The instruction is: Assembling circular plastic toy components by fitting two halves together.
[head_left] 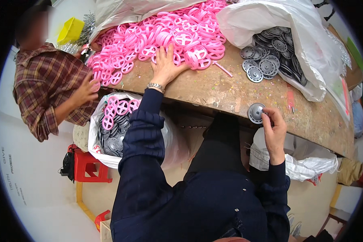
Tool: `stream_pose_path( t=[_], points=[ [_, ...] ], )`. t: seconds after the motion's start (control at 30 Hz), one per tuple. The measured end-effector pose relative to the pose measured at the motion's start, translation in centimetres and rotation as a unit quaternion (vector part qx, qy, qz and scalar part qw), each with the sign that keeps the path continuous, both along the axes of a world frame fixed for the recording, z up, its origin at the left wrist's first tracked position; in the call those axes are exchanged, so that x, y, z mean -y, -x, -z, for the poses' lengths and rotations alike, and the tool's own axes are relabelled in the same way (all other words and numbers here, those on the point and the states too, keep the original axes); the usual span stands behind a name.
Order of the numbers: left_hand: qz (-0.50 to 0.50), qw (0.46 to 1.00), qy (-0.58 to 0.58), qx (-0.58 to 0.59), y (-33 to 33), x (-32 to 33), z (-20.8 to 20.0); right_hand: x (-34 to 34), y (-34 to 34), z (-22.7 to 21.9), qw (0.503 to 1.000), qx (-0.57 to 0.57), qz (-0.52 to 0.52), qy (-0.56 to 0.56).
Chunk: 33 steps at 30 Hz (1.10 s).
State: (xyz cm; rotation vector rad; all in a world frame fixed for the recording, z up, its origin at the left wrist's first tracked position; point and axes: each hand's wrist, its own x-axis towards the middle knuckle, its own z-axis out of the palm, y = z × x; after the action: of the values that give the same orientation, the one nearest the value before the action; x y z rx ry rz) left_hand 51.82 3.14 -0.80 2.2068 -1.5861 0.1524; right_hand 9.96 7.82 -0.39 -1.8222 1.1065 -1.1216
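My left hand (165, 67), a metal watch on its wrist, rests with fingers spread on the near edge of a big heap of pink spoked rings (157, 34). Its fingertips touch the rings there; whether one is gripped does not show, and the thumb points toward a tilted pink ring (191, 59). At the table's front edge, my right hand (275, 128) pinches a grey wheel-like disc (255, 113) by its right side, with thumb and fingers closed. The disc's domed face is turned up.
Grey discs (266, 66) spill from a white sack (310, 52) on the wooden table (222, 94). A pink stick (222, 69) lies between the piles. Below left, a white bag (95, 135) holds pink rings and grey parts. A co-worker (52, 88) in plaid holds a pink ring.
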Motion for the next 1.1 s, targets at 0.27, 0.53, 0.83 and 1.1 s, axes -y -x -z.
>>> stream_pose_path(
  t=[0.27, 0.53, 0.83, 1.1],
  points=[
    [-0.003, 0.995, -0.088, -0.035, 0.8, 0.7, -1.3, 0.3, 0.2, 0.0, 0.999, 0.023, 0.037, 0.002],
    [0.060, 0.993, 0.000, -0.106, 4.1, -1.1, -1.0, 0.3, 0.7, 0.3, 0.999, 0.027, 0.017, -0.020],
    [0.118, 0.992, -0.035, -0.032, 7.3, 3.9, -1.3, 0.1, 0.3, 0.4, 0.997, 0.073, 0.027, -0.014],
    [0.136, 0.989, 0.054, 0.027, 7.4, 4.5, -1.7, -0.2, 0.6, 0.6, 0.998, 0.059, 0.017, 0.029]
  ],
)
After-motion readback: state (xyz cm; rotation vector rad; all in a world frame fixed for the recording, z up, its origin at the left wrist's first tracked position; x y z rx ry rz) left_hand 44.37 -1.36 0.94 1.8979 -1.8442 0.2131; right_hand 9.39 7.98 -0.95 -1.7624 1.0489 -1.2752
